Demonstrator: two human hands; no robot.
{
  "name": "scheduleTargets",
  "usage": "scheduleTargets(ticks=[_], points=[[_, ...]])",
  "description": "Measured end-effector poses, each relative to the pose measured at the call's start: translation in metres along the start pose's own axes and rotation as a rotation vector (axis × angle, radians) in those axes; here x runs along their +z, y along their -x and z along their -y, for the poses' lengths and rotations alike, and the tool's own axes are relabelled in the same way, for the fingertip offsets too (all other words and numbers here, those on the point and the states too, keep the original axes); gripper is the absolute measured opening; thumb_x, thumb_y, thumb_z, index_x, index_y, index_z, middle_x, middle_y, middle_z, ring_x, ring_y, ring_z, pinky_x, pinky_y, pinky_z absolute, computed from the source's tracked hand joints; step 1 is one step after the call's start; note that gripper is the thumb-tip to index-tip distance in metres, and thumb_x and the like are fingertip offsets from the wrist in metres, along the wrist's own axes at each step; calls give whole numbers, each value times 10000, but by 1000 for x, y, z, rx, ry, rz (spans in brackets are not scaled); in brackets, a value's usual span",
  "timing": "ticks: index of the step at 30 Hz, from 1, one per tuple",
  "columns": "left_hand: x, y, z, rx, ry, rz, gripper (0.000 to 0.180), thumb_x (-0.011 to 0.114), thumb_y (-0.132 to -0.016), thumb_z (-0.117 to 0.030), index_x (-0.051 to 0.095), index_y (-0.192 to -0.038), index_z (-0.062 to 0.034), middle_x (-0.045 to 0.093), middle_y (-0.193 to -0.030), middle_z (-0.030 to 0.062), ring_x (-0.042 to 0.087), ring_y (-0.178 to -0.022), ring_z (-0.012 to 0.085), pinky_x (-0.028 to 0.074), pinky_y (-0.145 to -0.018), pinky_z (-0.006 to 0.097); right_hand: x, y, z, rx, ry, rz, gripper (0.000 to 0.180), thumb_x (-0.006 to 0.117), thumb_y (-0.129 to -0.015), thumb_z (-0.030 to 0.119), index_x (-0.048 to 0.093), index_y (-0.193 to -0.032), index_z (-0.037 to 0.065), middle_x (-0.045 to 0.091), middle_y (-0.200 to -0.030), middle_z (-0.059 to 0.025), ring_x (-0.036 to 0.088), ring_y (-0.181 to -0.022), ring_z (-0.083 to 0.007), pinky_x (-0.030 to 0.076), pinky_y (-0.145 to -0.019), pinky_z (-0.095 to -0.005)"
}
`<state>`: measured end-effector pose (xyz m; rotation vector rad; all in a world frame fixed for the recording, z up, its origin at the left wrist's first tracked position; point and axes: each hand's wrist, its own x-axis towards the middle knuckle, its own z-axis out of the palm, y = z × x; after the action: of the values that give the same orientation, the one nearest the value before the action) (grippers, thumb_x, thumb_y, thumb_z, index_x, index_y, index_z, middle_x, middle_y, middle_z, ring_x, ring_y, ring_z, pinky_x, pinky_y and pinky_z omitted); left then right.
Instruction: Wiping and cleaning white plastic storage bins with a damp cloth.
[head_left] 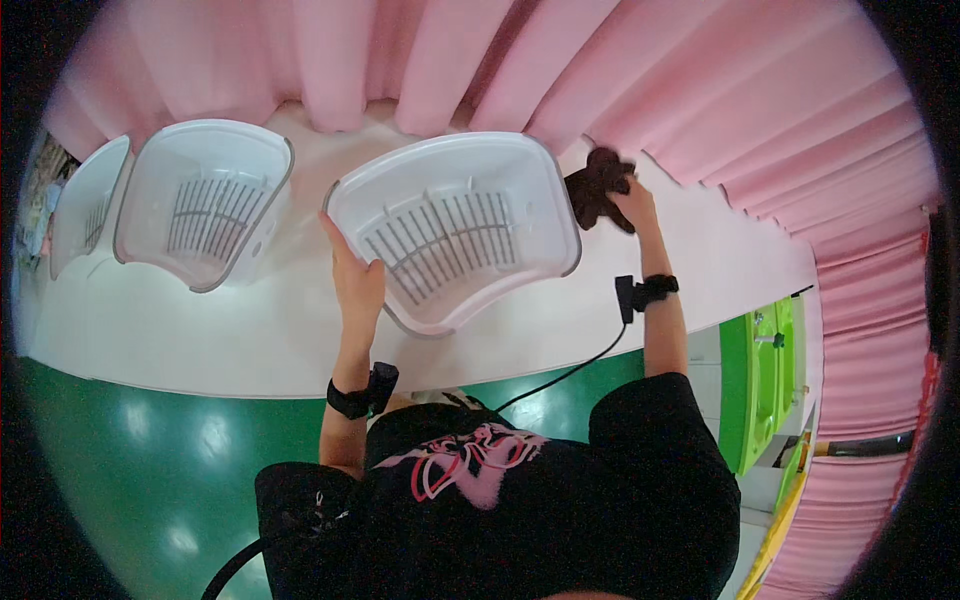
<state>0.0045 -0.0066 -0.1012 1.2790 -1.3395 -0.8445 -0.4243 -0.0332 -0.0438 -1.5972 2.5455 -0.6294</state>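
A basket stands on a worktop between the left hand, at its left side, and the right hand, on a soft toy beside its right end; a second basket and third basket stand farther left, a curtain behind, a sink at right.

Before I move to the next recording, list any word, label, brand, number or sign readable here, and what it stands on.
None can be read.
Black shirt: a pink, red and white graphic; no letters can be made out.
White baskets and dark plush toy: no legible text.
Black wrist straps: any marking is too small to tell.
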Motion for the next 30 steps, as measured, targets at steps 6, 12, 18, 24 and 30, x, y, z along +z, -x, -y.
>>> scheduleTargets(ticks=[6, 12, 18, 24, 30], points=[[-2, -1, 4, 3, -25, 8, 847, 418, -590, 97, -8, -1308, -50, 192, -1309, 233, 270, -1188, 322, 249, -944, 303, 22, 30, -70, 146, -419, -14, 407, 594, -707, 217, 495, -1062, 44, 581, -939, -119, 559, -841, -217, 422, -746, -309], [-5, 7, -5, 47, -26, 1, 849, 406, -572, 109, 14, -1308, -46, 165, -1322, 223, 232, -1208, 318, 238, -950, 300, 19, 62, -46, 179, -182, -150, 392, 576, -742, 196, 473, -1085, 38, 575, -953, -124, 547, -884, -224, 422, -763, -308], [-3, 17, -33, 100, -115, -40, 839, 398, -575, 116, 37, -1312, -56, 269, -1225, 244, 326, -1107, 360, 283, -905, 338, -19, 67, 21, -289, -520, -49, 429, 582, -644, -14, 520, -1057, 83, 526, -1036, -125, 505, -959, -220, 388, -840, -305], [-5, 23, -73, 227, -180, -48, 809, 395, -597, 117, 71, -1313, -73, 326, -1149, 278, 386, -1019, 401, 352, -822, 354, 8, 49, 111, -1052, 292, 168, 391, 577, -601, 36, 576, -954, 205, 490, -1099, -38, 440, -952, -262, 374, -850, -360], [1, 37, -100, 395, -218, -8, 748, 372, -593, 142, 207, -1292, -67, 193, -1283, 259, 257, -1160, 404, 383, -776, 343, 63, 47, 112, -847, 576, -132, 385, 621, -605, 150, 559, -985, 168, 490, -1000, -54, 428, -891, -226, 383, -680, -355]])
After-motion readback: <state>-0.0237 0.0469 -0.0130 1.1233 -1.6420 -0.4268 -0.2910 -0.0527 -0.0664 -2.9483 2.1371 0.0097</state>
